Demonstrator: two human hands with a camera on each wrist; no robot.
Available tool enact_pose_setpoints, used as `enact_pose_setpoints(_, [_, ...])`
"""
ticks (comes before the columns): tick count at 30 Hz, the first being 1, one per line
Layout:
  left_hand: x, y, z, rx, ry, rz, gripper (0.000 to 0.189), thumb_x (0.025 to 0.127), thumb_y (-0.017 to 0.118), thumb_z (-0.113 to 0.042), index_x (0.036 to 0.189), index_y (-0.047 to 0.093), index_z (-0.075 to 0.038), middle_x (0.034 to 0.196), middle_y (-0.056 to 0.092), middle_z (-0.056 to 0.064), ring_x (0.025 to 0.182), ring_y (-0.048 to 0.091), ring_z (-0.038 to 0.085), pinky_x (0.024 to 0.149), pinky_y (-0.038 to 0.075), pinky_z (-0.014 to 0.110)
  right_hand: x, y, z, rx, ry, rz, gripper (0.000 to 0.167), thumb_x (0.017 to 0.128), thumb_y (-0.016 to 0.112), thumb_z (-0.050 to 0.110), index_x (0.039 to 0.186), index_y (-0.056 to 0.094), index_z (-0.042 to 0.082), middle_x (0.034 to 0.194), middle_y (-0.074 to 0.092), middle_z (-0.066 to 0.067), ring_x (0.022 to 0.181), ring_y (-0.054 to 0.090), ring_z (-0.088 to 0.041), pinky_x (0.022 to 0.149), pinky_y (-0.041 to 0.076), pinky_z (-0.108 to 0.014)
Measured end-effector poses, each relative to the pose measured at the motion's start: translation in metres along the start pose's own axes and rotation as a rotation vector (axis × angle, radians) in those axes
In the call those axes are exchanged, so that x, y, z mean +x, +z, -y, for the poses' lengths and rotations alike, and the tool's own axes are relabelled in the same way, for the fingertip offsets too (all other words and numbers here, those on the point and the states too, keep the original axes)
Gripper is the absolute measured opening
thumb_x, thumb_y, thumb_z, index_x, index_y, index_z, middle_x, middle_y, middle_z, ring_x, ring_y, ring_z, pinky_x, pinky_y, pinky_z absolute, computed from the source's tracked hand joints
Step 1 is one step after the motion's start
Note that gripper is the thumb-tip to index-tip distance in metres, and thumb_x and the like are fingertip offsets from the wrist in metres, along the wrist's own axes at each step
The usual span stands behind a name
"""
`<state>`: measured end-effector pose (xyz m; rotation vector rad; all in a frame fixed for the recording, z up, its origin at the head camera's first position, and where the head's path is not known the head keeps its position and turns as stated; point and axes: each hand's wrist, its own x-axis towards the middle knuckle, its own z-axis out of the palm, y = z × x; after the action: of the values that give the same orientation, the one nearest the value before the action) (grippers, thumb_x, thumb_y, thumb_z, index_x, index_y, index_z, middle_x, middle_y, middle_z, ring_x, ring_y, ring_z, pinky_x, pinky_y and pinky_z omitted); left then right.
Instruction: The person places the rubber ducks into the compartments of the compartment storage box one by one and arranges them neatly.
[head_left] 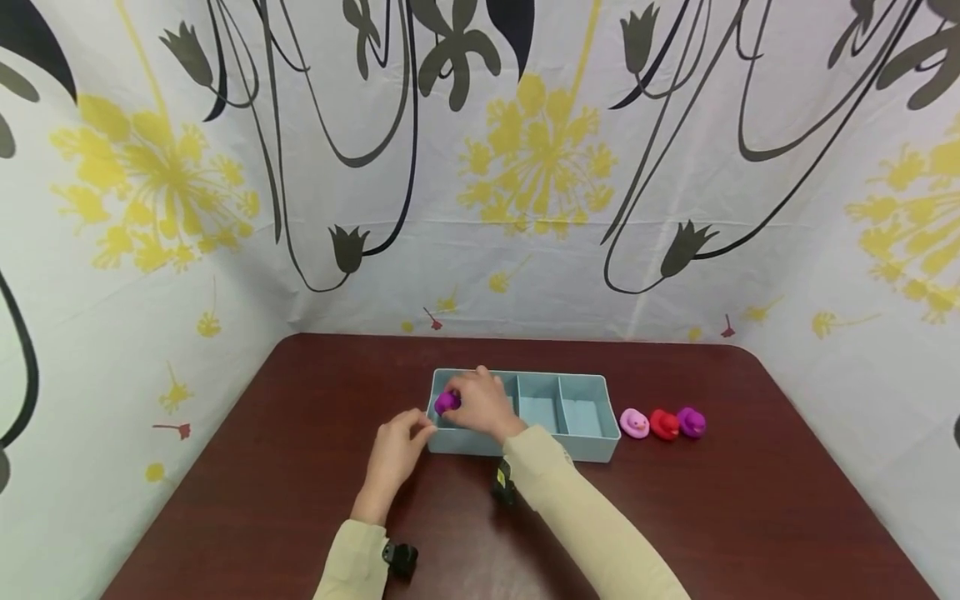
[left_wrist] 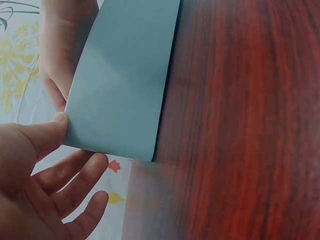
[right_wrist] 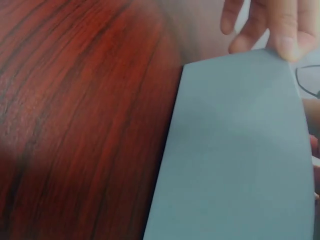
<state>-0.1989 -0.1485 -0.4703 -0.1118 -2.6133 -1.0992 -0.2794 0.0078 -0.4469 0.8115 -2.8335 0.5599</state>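
Note:
A light blue divided tray (head_left: pixel 592 447) with several compartments stands on the table in the head view. At its near left corner, my left hand (head_left: pixel 397 454) pinches the rim. In the left wrist view the thumb of my left hand (left_wrist: pixel 45 175) lies on the tray's corner (left_wrist: pixel 120 85), with fingers against the short end wall. My right hand (head_left: pixel 483 404) reaches over the left end of the tray and grips a purple rubber duck (head_left: pixel 447 402) between thumb and fingers. The long front wall of the tray (right_wrist: pixel 235 140) hides most of the right hand in the right wrist view.
To the right of the tray, a pink duck (head_left: pixel 634 423), a red duck (head_left: pixel 664 424) and another purple duck (head_left: pixel 692 422) sit in a row. The dark red wooden table (head_left: pixel 720 517) meets a floral cloth (head_left: pixel 540 283) at its back and sides.

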Motion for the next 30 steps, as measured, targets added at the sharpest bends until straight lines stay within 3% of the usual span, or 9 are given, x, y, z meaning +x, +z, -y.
enact_pose_setpoints(14, [0.001,0.001,0.003,0.007,-0.012,0.001,0.006,0.088,0.069,-0.019,0.084,0.066,-0.015,0.085,0.066,-0.001,0.066,0.05,0.01,0.063,0.045,0.025,0.005,0.011,0.007,-0.045,0.156,0.034,0.026,0.074,0.08,0.029,0.097,0.072,0.02,0.09,0.071,0.006,0.088,0.042,-0.019,0.069,0.027,-0.041])
enact_pose_setpoints(19, [0.002,0.0,0.004,0.007,-0.016,-0.001,0.007,0.088,0.069,-0.02,0.085,0.067,-0.015,0.085,0.065,0.0,0.067,0.05,0.01,0.064,0.046,0.026,0.006,0.012,0.007,-0.027,0.173,0.055,0.024,0.074,0.081,0.026,0.095,0.072,0.02,0.089,0.07,0.006,0.09,0.043,-0.019,0.07,0.027,-0.041])
enact_pose_setpoints(30, [0.002,0.001,0.003,0.003,-0.021,-0.002,0.006,0.087,0.07,-0.021,0.085,0.067,-0.015,0.086,0.065,0.0,0.07,0.052,0.011,0.068,0.049,0.028,0.007,0.009,0.012,-0.104,0.201,0.125,0.016,0.079,0.076,0.024,0.094,0.07,0.019,0.094,0.067,0.001,0.091,0.042,-0.02,0.072,0.029,-0.042])
